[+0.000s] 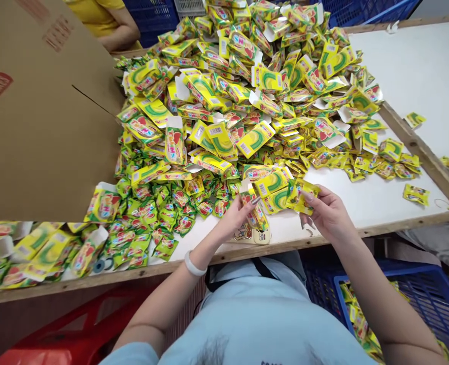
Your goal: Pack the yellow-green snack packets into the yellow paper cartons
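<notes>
My left hand [236, 217] is closed on a small printed candy box [255, 210], thumb across its front, just above the table's front edge. Between the fingers and thumb of my right hand [329, 213] is a yellow candy packet [301, 196]. Two yellow-green boxes [273, 183] lie between my hands, touching or nearly touching the packet. Under my left hand, a cream-coloured item with cartoon prints [261, 236] lies on the table, partly covered. Green candy packets [169, 215] are spread to the left of my left hand.
A large heap of candy boxes [254, 137] covers the table behind my hands. At left stands a big brown carton [49, 152]. Yellow packets [384, 165] lie right, beside a wooden divider [418, 147]. Below right is a blue crate [429, 279]; a person in yellow [102, 20] is across the table.
</notes>
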